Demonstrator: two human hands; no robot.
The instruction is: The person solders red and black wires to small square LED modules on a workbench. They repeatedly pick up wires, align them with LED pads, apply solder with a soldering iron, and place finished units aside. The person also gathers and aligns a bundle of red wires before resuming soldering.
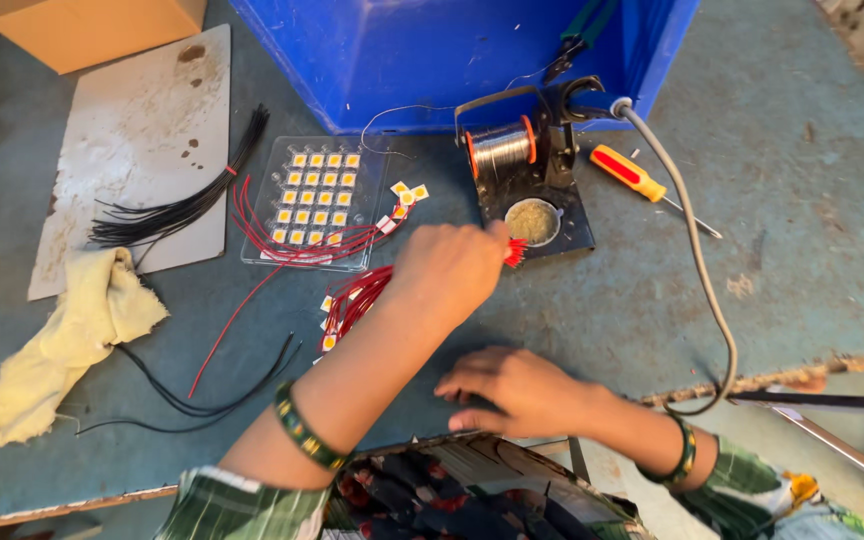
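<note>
Red insulated wires, one bundle, are being pinched in the fingers of the left hand, which is closing around them just in front of the soldering stand. The cut ends are poking out past the fingers toward the stand's round tin of flux, almost touching its rim, so the bundle's long axis is running roughly left to right across the table, tips pointing at the stand. The rest of the bundle is trailing away from the stand, looping back under the left hand with small square LED chips attached. The right hand is resting on the table nearer the person than the stand, fingers loosely spread and flat, grasping nothing; the left hand is clearly the nearer one to the stand. A solder spool is sitting on the stand. An orange-handled screwdriver is lying just to the right of the stand. A clear tray of LED chips is lying to the stand's left, black wires and a yellow cloth farther left.
</note>
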